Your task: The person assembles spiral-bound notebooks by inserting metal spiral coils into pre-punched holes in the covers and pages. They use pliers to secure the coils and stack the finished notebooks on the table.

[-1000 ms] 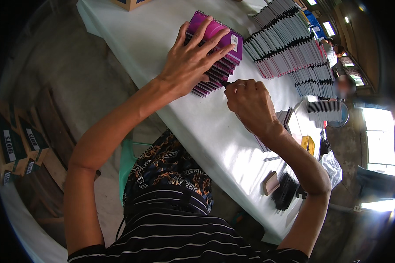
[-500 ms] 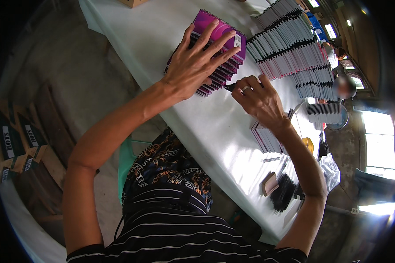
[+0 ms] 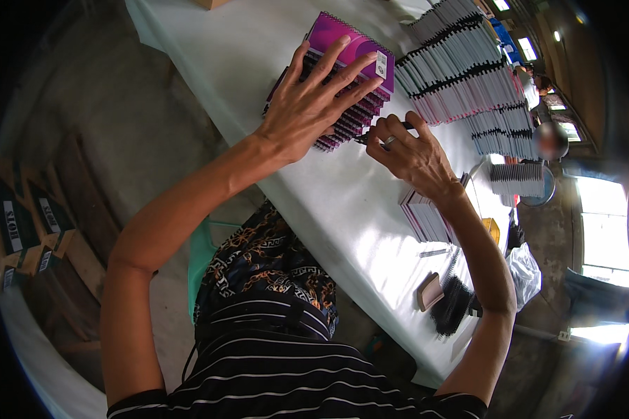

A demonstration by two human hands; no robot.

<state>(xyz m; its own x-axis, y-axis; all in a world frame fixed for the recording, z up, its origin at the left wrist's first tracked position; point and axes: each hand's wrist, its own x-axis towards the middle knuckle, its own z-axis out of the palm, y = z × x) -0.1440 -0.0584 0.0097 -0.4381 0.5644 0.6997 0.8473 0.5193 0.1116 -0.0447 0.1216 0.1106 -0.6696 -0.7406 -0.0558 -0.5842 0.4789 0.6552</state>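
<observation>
A stack of purple spiral-bound notebooks (image 3: 360, 35) lies on the white-covered table, with dark coils stepped along its near side. My left hand (image 3: 311, 94) rests on top of the stack, fingers spread wide, holding nothing. Just to the right, my right hand (image 3: 412, 150) is closed around a slim black pointed tool (image 3: 361, 140). Its tip is at the coil ends of the stack's lower right corner; whether it touches them I cannot tell. Most of the tool is hidden in my fingers, so its exact kind does not show.
Tall rows of bound notebooks (image 3: 458, 84) fill the table's far right. Beside my right forearm are a smaller notebook pile (image 3: 426, 216), a pinkish block (image 3: 430, 292) and a heap of black coils (image 3: 451, 311). Wooden boxes (image 3: 31, 216) stand at left. A blurred person (image 3: 550, 140) is beyond the table.
My right hand has shifted slightly up and turned, so a black part of the tool now shows above its fingers. My left hand stays on the stack.
</observation>
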